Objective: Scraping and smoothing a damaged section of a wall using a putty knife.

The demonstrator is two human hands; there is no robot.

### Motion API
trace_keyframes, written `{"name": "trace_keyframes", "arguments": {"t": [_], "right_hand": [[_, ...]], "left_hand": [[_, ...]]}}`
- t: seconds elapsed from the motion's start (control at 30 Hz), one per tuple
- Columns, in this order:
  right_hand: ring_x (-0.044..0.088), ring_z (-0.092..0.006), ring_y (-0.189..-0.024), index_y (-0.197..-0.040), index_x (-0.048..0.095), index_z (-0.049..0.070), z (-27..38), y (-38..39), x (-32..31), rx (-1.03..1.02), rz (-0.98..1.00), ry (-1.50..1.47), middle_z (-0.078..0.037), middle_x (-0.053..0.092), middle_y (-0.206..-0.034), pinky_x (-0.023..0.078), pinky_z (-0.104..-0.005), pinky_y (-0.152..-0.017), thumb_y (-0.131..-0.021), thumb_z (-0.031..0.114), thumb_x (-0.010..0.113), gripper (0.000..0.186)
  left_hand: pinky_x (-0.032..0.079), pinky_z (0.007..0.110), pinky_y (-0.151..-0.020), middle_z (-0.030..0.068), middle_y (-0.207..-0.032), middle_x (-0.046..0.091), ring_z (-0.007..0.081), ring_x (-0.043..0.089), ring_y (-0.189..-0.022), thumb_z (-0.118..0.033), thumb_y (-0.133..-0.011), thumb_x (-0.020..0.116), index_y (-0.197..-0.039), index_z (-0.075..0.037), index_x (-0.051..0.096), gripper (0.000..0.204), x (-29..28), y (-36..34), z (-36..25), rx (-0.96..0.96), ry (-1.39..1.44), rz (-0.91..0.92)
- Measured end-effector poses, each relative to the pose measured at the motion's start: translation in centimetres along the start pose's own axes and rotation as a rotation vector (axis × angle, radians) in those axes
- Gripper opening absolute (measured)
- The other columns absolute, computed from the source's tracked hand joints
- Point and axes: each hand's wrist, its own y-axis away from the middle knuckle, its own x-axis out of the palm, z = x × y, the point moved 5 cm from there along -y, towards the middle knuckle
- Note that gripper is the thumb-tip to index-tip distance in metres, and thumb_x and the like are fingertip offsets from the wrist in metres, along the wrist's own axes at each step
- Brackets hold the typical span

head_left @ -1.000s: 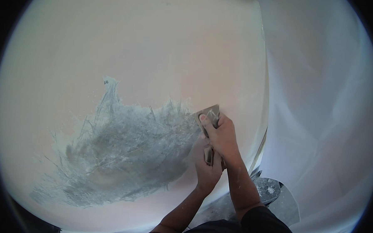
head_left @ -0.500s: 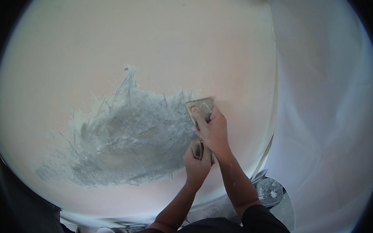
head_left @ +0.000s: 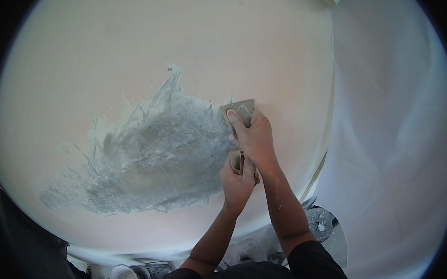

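Note:
My right hand (head_left: 257, 138) grips a putty scraper (head_left: 243, 108), a flat, dull brown-grey blade with pale smears. The thumb lies along its face. Its broad edge meets the pale pinkish surface (head_left: 267, 51) at the upper right border of a rough grey patch (head_left: 158, 154). Just below, my left hand (head_left: 236, 187) is closed around a small brownish piece (head_left: 236, 161) with a raised rim, perhaps another scraper; my fingers hide most of it. The two hands are close together, the left one beneath the right wrist.
White sheeting (head_left: 384, 121) hangs along the right side, beyond the surface's curved edge. By my right forearm stands a dusty grey round object (head_left: 320, 225). A pale cylindrical container (head_left: 124, 275) and dark items lie below the lower edge.
Both hands and the scraper sit slightly higher in the picture. The grey patch has shifted up and partly right in the view, so the camera moved too. Both grips look the same.

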Motion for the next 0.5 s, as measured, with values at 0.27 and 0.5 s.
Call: {"name": "trace_keyframes", "arguments": {"t": [0.27,0.5], "right_hand": [[0.057,-0.0085,-0.051,-0.091,0.060,0.001,-0.3,0.0,0.6,0.031,0.003,-0.052,-0.002,0.059,-0.065,0.041,-0.0245,-0.042,-0.097,0.028,0.070,0.029],[0.056,-0.0089,-0.049,-0.088,0.060,0.001,-0.3,0.7,0.7,-0.025,-0.029,-0.027,-0.003,0.059,-0.062,0.041,-0.0256,-0.041,-0.096,0.026,0.070,0.028]], "left_hand": [[0.040,0.023,-0.042,0.0042,-0.071,0.060,0.0082,0.055,-0.051,-0.018,-0.103,0.058,-0.099,-0.001,0.054,0.018,-0.5,-0.1,0.5,-0.051,0.086,0.022],[0.042,0.024,-0.046,0.0018,-0.067,0.057,0.0054,0.053,-0.053,-0.013,-0.103,0.058,-0.089,-0.001,0.052,0.019,-0.7,0.0,-1.1,-0.085,-0.003,0.002]]}}
